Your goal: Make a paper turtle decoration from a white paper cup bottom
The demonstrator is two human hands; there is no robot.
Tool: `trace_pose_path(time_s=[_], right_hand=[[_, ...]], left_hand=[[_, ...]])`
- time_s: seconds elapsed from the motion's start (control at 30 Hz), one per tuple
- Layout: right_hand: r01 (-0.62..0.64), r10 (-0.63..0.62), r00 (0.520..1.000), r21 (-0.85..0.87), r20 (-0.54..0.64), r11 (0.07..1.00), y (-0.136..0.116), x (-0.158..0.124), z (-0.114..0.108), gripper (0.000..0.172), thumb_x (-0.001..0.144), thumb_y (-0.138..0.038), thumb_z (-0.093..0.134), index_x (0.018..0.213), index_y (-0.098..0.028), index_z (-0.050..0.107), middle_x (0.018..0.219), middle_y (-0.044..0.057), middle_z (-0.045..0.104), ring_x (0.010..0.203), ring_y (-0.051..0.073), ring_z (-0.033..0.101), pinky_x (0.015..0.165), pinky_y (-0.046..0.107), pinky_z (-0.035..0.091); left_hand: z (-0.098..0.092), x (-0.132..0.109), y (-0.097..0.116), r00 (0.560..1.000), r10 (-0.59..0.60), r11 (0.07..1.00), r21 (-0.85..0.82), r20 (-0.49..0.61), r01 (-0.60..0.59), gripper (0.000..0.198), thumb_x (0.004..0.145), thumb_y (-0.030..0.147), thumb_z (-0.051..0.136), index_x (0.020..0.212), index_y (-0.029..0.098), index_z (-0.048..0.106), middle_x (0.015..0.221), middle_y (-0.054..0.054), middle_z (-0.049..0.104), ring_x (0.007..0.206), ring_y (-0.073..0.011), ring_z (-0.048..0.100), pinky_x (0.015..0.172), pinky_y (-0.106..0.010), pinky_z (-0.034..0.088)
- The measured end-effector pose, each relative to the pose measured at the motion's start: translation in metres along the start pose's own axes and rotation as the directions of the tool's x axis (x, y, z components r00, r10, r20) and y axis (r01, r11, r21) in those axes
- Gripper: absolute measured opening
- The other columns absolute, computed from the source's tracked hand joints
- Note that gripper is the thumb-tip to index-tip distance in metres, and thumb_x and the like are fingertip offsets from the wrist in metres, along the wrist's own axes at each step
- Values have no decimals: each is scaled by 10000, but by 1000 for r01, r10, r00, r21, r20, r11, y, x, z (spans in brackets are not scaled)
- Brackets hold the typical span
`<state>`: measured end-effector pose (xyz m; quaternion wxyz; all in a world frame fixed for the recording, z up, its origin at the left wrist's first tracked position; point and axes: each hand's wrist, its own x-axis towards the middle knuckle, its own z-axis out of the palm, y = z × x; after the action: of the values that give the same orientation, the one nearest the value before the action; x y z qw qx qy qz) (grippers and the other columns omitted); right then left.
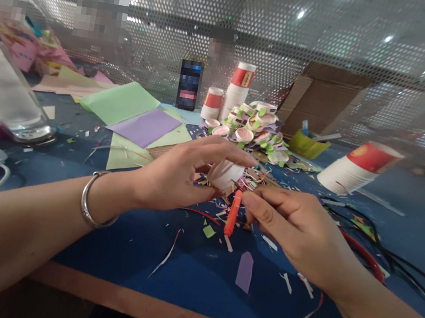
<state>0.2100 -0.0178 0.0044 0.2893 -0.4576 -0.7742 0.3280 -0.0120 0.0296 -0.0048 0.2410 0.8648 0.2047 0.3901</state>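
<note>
My left hand (181, 175), with a silver bangle at the wrist, curls its fingers round a small white paper cup piece (226, 174) over the blue table (194, 274). My right hand (290, 225) is closed in a pinch just right of the cup, its fingertips at the cup's rim. An orange pen-like tool (233, 213) stands slanted between the two hands, its upper end near my right fingertips. Paper scraps lie under and around both hands.
A heap of cut cup flowers with green leaves (253, 130) sits behind the hands. Paper cups (237, 90) stand at the back, one cup (356, 168) lies at right. Coloured paper sheets (142, 115), a glass jar (5, 94), black and red cables (375, 249), cardboard, a perforated screen.
</note>
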Motion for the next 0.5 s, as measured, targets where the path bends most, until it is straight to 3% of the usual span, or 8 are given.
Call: trace_pose_path(time_s=[0.2,0.5], right_hand=[[-19,19,1000,-12,20,1000,1,1,-2,493,966,-572,503,650,-199,573,553,-48,334,497,94,295,456,283,221],[-9,9,1000,6,17,1000,1,3,-2,496,972,-561,505,640,-199,572,535,-59,289,469,83,273,436,280,198]], left_hand=[[3,-1,-3,996,-83,997,-7,-19,83,563,777,39,653,1295,251,597,1252,-87,608,1173,-228,608,833,-289,618],[3,-2,-5,997,-73,997,-16,-16,73,554,783,44,655,1293,247,584,1223,-89,595,1131,-222,617,826,-286,615]])
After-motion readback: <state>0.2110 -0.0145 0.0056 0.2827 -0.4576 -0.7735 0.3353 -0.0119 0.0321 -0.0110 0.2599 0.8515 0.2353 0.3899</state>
